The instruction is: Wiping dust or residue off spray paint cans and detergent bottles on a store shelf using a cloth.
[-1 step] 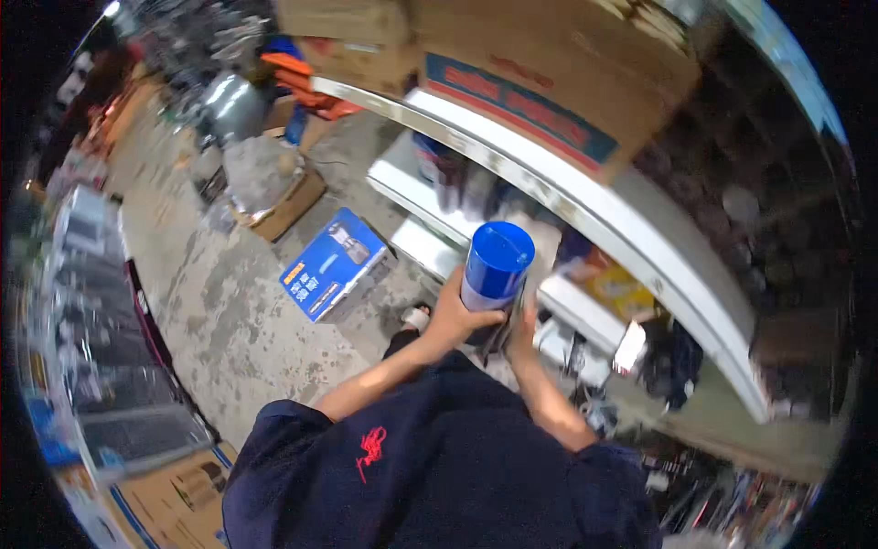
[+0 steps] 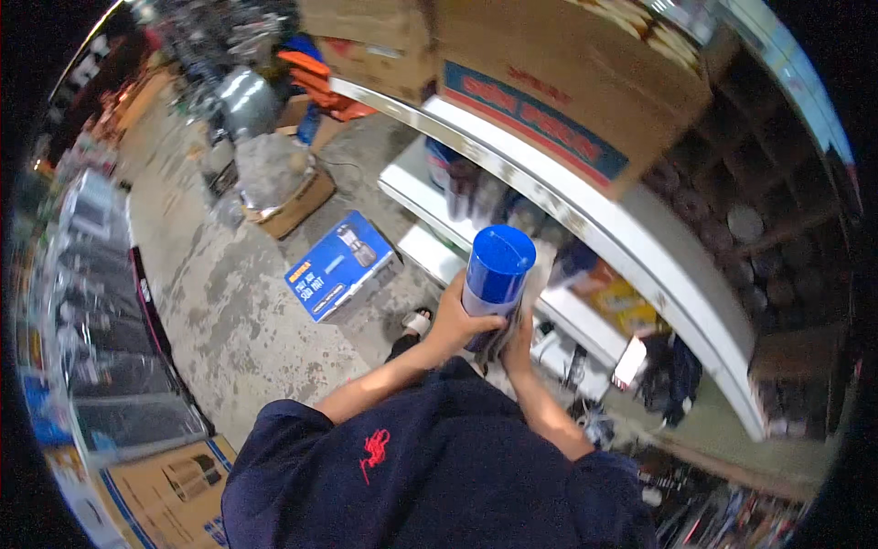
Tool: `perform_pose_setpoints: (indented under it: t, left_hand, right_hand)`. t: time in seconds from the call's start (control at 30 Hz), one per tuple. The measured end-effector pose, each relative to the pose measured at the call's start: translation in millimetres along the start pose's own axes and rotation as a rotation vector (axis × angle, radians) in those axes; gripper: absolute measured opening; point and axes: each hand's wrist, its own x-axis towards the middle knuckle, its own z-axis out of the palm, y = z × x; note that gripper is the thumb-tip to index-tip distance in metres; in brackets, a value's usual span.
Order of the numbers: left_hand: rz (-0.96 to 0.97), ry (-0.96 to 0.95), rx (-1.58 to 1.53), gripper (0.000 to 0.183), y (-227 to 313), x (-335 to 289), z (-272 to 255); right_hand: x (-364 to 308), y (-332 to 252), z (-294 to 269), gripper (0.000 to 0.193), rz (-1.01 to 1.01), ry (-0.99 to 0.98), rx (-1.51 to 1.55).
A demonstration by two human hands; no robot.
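Observation:
In front of my chest, my left hand (image 2: 455, 320) is wrapped round a spray can (image 2: 485, 309) with a wide blue cap and a pale band below it. The can stands nearly upright, and its lower part is hidden by my fingers. On its right side, my right hand (image 2: 519, 346) is closed on a greyish cloth (image 2: 541, 265) that lies against the can. Most of the right fingers are hidden behind the cloth and can.
White shelves (image 2: 585, 329) run along the right, carrying goods and a large cardboard box (image 2: 567, 64). On the concrete floor (image 2: 219, 320) stand a blue printed box (image 2: 340, 265) and an open carton (image 2: 293, 210) with a plastic-wrapped thing. Wrapped goods (image 2: 128, 366) line the left side.
The surroundings have shifted slightly to the right in the picture. The cloth has come slightly lower beside the can. Both hands keep their hold.

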Motion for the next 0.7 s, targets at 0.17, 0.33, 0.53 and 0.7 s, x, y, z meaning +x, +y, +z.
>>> perform_pose_setpoints:
  t: [0.17,0.33,0.53,0.7]
  left_hand:
    - [0.015,0.075,0.088,0.080,0.1,-18.3,-23.3]
    - [0.283,-0.072,0.216,0.074,21.7,-19.9,-20.2]
    - [0.393,-0.275,0.184,0.082,10.1,-16.6,-29.8]
    - [0.125,-0.306,0.173,0.097,0.6,-14.1,-33.7]
  right_hand:
    - [-8.4,38.3,11.1,0.040,0.470,-0.089,0.148]
    - [-7.3,28.6,12.6,0.037,0.636,-0.083,0.584]
    - [8.9,-5.3,19.6,0.037,0.396,-0.300,0.619]
    - [4.0,-23.7,23.7,0.037,0.565,0.120,0.574]
